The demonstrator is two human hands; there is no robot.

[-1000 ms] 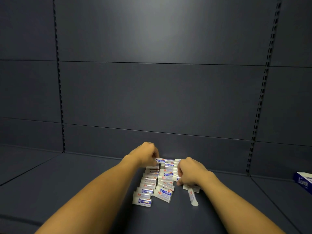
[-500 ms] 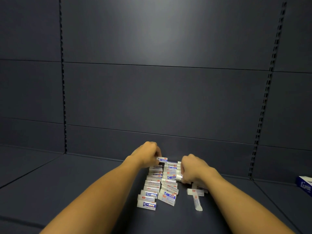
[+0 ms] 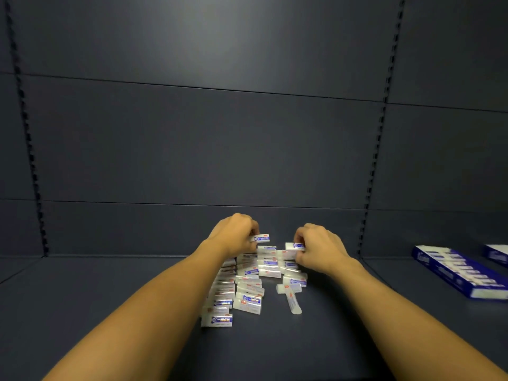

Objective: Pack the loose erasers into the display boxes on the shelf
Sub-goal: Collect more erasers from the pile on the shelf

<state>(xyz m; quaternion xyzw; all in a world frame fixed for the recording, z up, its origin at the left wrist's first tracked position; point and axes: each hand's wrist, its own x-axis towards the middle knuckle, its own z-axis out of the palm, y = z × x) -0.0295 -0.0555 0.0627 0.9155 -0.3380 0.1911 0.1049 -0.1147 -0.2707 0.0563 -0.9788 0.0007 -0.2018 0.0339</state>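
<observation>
Left hand [image 3: 236, 235] curled, pinches one eraser [image 3: 261, 238] just above far end of pile; right hand [image 3: 319, 248] curled, pinches another eraser [image 3: 293, 246] at pile's far right. Loose erasers [image 3: 244, 281] lie in rough rows on dark shelf [image 3: 110, 298] between forearms; one eraser [image 3: 292, 301] lies apart, right of rows. Display box [image 3: 459, 270] with erasers inside sits well right on shelf; second box [image 3: 497, 255] at frame edge
</observation>
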